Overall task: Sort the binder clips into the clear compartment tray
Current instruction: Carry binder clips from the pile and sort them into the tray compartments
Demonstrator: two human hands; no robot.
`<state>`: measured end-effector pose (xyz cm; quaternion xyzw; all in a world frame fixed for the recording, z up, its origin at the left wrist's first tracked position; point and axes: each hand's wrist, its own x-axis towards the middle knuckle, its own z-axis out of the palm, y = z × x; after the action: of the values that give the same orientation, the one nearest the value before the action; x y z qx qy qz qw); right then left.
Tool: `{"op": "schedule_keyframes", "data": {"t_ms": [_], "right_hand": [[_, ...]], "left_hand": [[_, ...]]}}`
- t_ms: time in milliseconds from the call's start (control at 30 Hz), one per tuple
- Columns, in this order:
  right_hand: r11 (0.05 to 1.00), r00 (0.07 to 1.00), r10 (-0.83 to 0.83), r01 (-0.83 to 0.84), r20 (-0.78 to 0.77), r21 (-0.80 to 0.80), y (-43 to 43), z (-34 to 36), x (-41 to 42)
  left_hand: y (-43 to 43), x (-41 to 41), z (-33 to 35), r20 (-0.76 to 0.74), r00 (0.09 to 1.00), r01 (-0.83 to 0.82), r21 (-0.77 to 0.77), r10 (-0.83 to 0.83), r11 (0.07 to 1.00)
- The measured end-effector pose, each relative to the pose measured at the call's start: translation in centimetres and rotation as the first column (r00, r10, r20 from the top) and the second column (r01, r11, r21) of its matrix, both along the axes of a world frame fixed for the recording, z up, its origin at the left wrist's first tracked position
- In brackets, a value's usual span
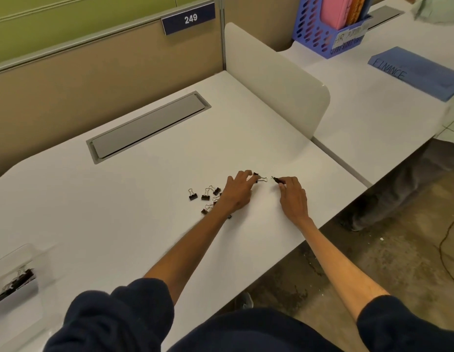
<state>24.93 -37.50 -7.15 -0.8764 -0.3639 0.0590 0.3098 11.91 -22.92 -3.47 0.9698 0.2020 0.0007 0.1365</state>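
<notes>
2 hands are reaching out over the white table [119, 212], each taking hold of a small black binder clip. The left hand [240, 193] is pinching the left clip [257, 177] between thumb and fingertips, with the clip's wire loop sticking out to the right. The right hand [293, 196] is pinching the right clip [277, 180] at its fingertips in the same way, so neither hand is free. These 2 clips are sitting near each other but apart. Whether they are resting on the table or hanging just above it cannot be told.

The loose clips [205, 197] are lying scattered on the table just beside the left wrist, some partly hidden under it; at least 5 are showing. The clear compartment tray [20, 294] is standing well apart at the near left edge of the view, with a bunch of clips lying in the 1 compartment that is showing.

Judging by their look, the clips are light, stiff and hard to damage. Their wire handles are probably swinging freely and could be hooking into neighbouring clips. The safest hold is likely across the flat black body, or on both handles squeezed together. A grip on 1 loop alone is risking a dangling, twisting clip during the carry to the tray.
</notes>
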Motion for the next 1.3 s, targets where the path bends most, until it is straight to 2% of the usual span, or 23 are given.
{"op": "schedule_keyframes", "data": {"t_ms": [133,267,433,567,733,933,1133,1300], "right_hand": [[1.0,0.999,-0.011,0.012,-0.048,0.028,-1.1,-0.2,-0.3],[0.997,0.999,-0.014,0.017,-0.042,0.069,-1.6,0.0,-0.6],[0.996,0.998,-0.032,0.037,-0.061,0.077,-1.3,-0.5,-0.5],[0.999,0.992,-0.029,0.033,-0.123,0.031,-0.6,-1.0,-0.3],[0.999,0.994,0.019,-0.014,-0.104,0.05,-0.3,-1.0,-0.7],[0.995,0.985,0.073,-0.061,-0.156,0.078,0.0,-0.6,-1.2],[0.992,0.98,0.106,-0.093,-0.171,0.08,-0.1,-0.3,-1.8],[0.988,0.975,0.144,-0.132,-0.172,0.078,0.2,0.1,-2.4]], "left_hand": [[-0.4,1.0,-0.6,-0.066,0.995,0.077,0.088,-0.072,0.993],[-0.5,1.1,-0.6,-0.086,0.993,0.093,0.102,-0.084,0.99],[-0.4,0.7,-1.0,0.03,1.0,0.0,0.169,-0.005,0.986],[-0.3,0.1,-1.3,0.012,0.999,-0.04,0.248,0.038,0.968],[-0.1,-0.3,-1.6,-0.031,0.999,-0.028,0.222,0.036,0.975],[-0.2,-0.8,-2.4,-0.011,0.999,-0.049,0.267,0.053,0.962],[-0.7,-1.1,-2.5,-0.074,0.994,-0.057,0.253,0.078,0.966],[-0.8,-2.1,-1.7,0.008,0.995,-0.101,0.201,0.101,0.974]]}}
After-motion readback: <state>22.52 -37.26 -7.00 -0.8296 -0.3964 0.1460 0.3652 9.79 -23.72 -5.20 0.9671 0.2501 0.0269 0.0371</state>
